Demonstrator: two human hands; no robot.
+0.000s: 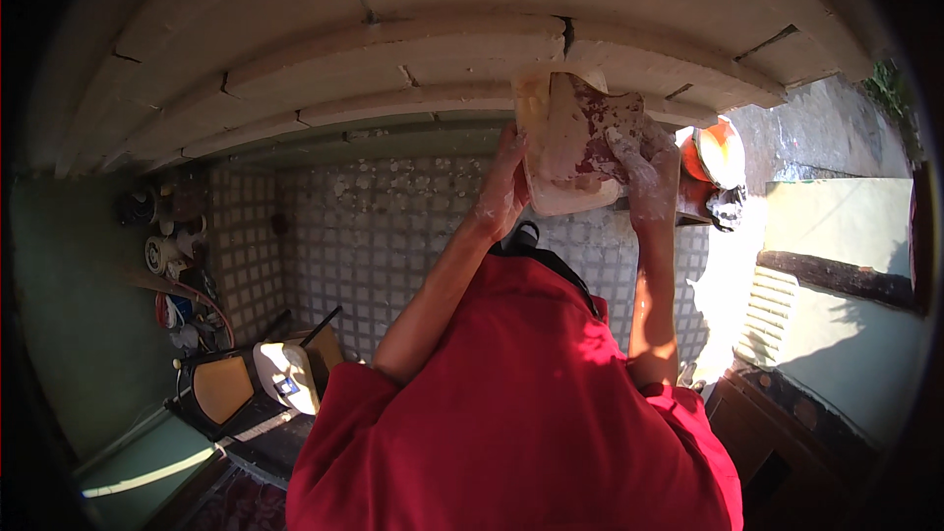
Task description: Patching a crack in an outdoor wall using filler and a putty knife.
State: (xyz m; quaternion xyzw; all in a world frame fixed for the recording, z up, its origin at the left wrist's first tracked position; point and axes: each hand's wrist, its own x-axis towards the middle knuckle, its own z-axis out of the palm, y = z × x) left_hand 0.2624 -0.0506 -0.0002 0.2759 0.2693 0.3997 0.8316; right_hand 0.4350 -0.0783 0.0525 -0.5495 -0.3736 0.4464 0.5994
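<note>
Up in front of me, close under the pale boards, my left hand [503, 182] grips the side of a whitish, smeared plastic tub [565, 199]. My right hand [649, 169], coated with white paste, closes on a flat reddish-brown spreader [602, 123] blotched with the same paste. The spreader lies over the tub's opening; whether it touches the paste inside I cannot tell. Fingers of both hands are partly hidden behind what they hold.
Cracked pale boards [393, 57] curve overhead. An orange bucket [700, 152] stands at the right beside dark cloth. White spots dot the tiled floor [393, 226]. A chair [221, 393] and a white cap [285, 379] are lower left, and clutter [177, 256] lines the left wall.
</note>
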